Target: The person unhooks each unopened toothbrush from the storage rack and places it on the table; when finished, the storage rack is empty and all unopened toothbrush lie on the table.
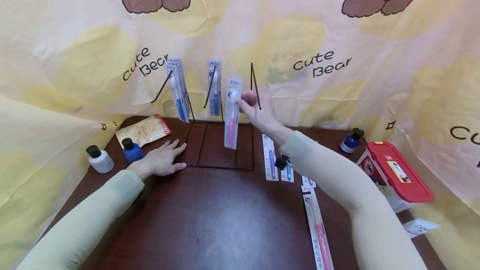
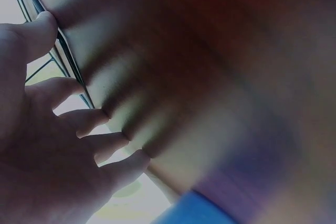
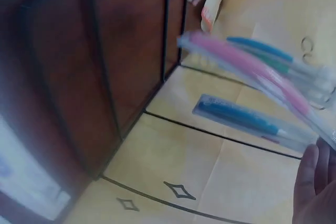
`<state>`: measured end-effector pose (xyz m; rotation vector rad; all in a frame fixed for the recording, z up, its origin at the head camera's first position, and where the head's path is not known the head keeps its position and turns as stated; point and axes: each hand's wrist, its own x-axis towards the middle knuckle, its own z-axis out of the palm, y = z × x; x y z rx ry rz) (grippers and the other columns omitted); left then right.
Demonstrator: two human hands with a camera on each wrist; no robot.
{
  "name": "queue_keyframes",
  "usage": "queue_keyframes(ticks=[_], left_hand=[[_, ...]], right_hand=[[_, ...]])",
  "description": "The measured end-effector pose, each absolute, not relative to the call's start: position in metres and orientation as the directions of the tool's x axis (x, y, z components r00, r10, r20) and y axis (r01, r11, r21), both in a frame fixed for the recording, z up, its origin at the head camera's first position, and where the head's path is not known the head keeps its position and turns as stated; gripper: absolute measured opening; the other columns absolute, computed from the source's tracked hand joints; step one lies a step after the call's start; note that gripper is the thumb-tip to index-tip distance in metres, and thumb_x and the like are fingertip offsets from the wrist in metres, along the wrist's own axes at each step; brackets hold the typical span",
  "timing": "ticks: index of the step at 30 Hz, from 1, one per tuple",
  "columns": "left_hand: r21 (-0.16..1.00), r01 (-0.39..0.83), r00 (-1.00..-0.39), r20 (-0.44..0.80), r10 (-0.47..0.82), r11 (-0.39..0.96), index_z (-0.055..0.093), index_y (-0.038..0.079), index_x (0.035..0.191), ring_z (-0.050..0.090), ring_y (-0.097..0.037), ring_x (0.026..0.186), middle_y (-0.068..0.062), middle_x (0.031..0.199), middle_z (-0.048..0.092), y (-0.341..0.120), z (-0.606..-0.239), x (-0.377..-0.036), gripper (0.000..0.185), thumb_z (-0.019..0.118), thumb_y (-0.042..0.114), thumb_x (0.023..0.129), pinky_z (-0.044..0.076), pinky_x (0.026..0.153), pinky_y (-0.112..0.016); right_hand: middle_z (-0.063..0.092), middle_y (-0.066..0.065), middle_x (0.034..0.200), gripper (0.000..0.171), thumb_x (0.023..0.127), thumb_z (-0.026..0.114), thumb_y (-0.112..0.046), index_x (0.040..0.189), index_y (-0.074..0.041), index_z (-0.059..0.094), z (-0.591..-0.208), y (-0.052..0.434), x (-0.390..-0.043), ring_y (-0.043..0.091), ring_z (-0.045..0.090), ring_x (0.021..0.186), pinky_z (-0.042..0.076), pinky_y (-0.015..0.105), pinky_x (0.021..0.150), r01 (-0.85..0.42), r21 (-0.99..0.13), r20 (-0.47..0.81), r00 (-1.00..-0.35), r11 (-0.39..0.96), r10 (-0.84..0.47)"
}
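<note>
My right hand (image 1: pixel 258 109) pinches a packaged pink toothbrush (image 1: pixel 231 126) near its upper part, holding it upright in front of a black wire rack (image 1: pixel 221 167). In the right wrist view the pink toothbrush (image 3: pixel 247 66) crosses before the blue packs. Several packaged toothbrushes (image 1: pixel 176 95) hang on the rack's left hook, and a blue one (image 1: pixel 215 95) hangs on the middle hook. The right hook (image 1: pixel 256 80) carries no pack and stands beside my right hand. My left hand (image 1: pixel 162 159) rests on the table with fingers spread, at the left side of the rack's base.
Packaged toothbrushes (image 1: pixel 271 157) lie right of the rack, with a pink one (image 1: pixel 318 230) nearer. A white bottle (image 1: pixel 100 161), a blue bottle (image 1: pixel 133 151) and a pouch (image 1: pixel 144 131) stand left. A dark blue bottle (image 1: pixel 351 141) and a red-lidded box (image 1: pixel 401 172) are at right.
</note>
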<state>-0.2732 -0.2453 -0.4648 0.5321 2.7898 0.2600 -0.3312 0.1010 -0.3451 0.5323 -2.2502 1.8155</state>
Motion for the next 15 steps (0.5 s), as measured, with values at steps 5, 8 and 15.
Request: queue_keyframes(ticks=[5, 8, 15], left_hand=[[0.228, 0.340, -0.890, -0.234, 0.391, 0.912, 0.035, 0.009, 0.177, 0.022, -0.065, 0.168, -0.034, 0.183, 0.024, -0.245, -0.466, -0.273, 0.084, 0.064, 0.052, 0.111, 0.030, 0.132, -0.078], [0.222, 0.349, -0.891, -0.222, 0.396, 0.910, 0.036, 0.007, 0.176, 0.023, -0.066, 0.167, -0.035, 0.182, 0.025, -0.246, -0.467, -0.272, 0.083, 0.065, 0.050, 0.111, 0.031, 0.132, -0.076], [0.215, 0.371, -0.888, -0.204, 0.413, 0.904, 0.037, 0.004, 0.175, 0.025, -0.068, 0.165, -0.037, 0.181, 0.027, -0.247, -0.467, -0.270, 0.083, 0.065, 0.049, 0.111, 0.033, 0.132, -0.075]], right_hand=[[0.082, 0.032, 0.119, 0.027, 0.104, 0.075, 0.000, 0.127, 0.014, 0.076, -0.360, 0.151, -0.279, 0.005, 0.080, 0.082, 0.071, 0.040, 0.085, -0.255, -0.948, 0.207, -0.949, 0.193, -0.239], [0.086, 0.018, 0.105, 0.028, 0.103, 0.077, -0.002, 0.126, 0.014, 0.076, -0.376, 0.181, -0.253, 0.009, 0.081, 0.078, 0.072, 0.038, 0.081, -0.154, -0.962, 0.091, -0.960, 0.227, -0.263], [0.082, -0.005, 0.088, 0.028, 0.103, 0.075, -0.002, 0.125, 0.016, 0.069, -0.425, 0.244, -0.213, 0.010, 0.082, 0.078, 0.072, 0.036, 0.080, 0.172, -0.965, -0.217, -0.947, 0.196, -0.238]])
